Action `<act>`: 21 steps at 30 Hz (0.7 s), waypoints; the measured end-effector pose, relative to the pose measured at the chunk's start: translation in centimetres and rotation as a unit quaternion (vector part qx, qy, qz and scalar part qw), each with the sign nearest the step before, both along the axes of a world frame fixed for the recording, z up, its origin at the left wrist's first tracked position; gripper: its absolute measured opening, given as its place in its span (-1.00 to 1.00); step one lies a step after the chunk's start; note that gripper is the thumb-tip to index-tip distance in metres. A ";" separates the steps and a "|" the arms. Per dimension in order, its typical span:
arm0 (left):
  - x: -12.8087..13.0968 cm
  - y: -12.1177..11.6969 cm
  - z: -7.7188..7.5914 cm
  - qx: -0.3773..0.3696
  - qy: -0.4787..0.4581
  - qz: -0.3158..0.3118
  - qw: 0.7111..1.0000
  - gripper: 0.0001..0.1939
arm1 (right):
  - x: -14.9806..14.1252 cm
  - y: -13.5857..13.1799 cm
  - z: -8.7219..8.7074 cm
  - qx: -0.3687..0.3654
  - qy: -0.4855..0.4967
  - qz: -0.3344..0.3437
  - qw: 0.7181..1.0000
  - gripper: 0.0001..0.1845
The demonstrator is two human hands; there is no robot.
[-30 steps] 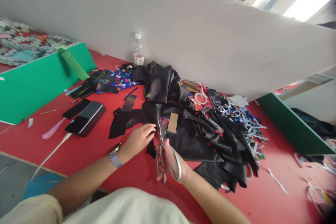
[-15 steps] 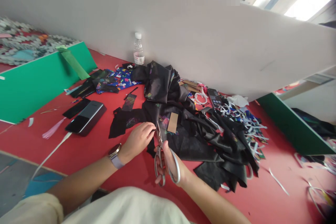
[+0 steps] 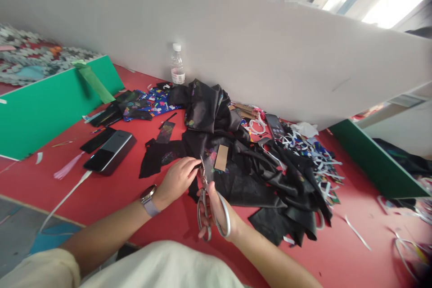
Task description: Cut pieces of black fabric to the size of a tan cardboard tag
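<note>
**Two hands and scissors at the black cloth**

The right hand [image 3: 216, 211] is curled around the grey handles of the scissors [image 3: 204, 179], with its thumb and fingers in the loops. The handles are spread apart, and the blade with little teeth points away from the person, over the black cloth [image 3: 249, 189]. The left hand [image 3: 178, 177] is almost closed. Its fingertips pinch a dark edge of the cloth, right beside the blade. A watch [image 3: 148, 195] is on the left wrist.

The black cloth lies in a crumpled heap on the red table [image 3: 357, 198] and has bright pictures on it. A small brown card [image 3: 221, 157] lies on top, just to the right of the blade. A clear bottle [image 3: 177, 67] with a white cap stands behind the heap, near the grey wall [image 3: 270, 58]. On the left, a phone [image 3: 104, 155] leans on a dark block, near a pink tassel [image 3: 69, 166].
</note>
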State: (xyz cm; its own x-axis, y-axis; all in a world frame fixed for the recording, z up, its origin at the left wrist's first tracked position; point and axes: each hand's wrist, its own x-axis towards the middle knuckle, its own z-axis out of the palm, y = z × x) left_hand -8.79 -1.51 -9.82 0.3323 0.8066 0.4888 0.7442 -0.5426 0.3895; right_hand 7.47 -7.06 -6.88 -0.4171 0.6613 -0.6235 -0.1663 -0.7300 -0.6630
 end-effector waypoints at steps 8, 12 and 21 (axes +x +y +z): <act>-0.1 0.3 -0.2 0.018 -0.013 -0.017 1.000 -0.81 | -0.2 0.1 -0.4 -0.007 0.010 -0.004 1.000 -0.12; 0.0 0.3 -0.1 0.019 -0.014 -0.018 1.000 -0.79 | -0.2 0.2 -0.5 -0.006 0.009 -0.007 1.000 -0.11; -0.1 0.4 -0.4 0.020 -0.007 -0.022 1.000 -0.79 | -0.3 0.2 -0.6 -0.005 0.006 -0.013 1.000 -0.15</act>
